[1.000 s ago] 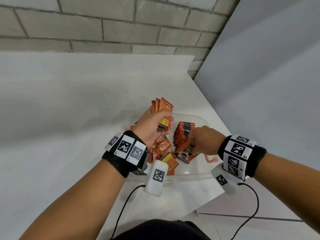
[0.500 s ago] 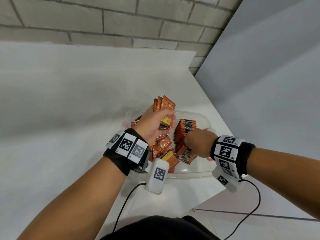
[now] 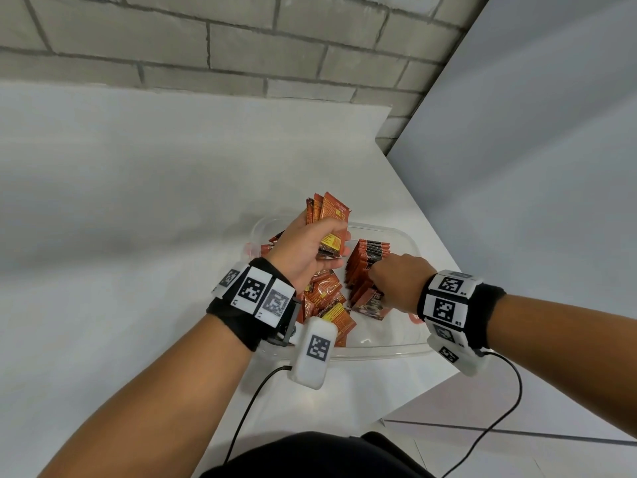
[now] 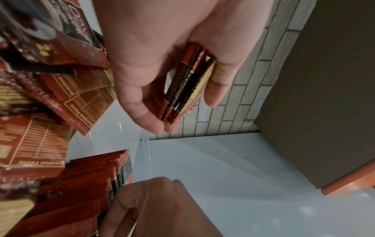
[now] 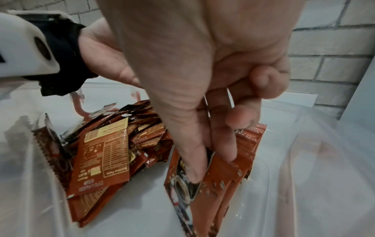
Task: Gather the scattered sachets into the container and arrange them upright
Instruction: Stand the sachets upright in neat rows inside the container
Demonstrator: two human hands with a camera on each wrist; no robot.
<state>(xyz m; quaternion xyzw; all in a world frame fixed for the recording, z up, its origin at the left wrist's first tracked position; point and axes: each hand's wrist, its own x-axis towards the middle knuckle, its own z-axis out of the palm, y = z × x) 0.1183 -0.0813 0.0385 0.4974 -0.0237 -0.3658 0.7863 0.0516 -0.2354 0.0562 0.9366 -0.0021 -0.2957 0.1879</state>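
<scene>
A clear plastic container (image 3: 389, 351) stands near the table's right corner. My left hand (image 3: 310, 251) hovers above it and grips a small bundle of orange-brown sachets (image 3: 327, 215), seen edge-on as the bundle (image 4: 186, 89) in the left wrist view. On the right side of the container a row of upright sachets (image 3: 367, 260) stands. My right hand (image 3: 396, 281) is at its near end, thumb and fingers pinching the upright row (image 5: 223, 168). A loose pile of sachets (image 3: 327, 301) lies flat in the container's left part, shown as the pile (image 5: 113, 144) in the right wrist view.
The white table (image 3: 138, 219) runs back to a grey brick wall (image 3: 241, 46). Its right edge falls off beside the container, next to a grey panel (image 3: 534, 167). The container has orange clips (image 3: 415, 318) on its sides. Cables hang from both wrist cameras.
My right hand has moved slightly forward along the upright row. The left hand keeps its bundle raised in almost the same place.
</scene>
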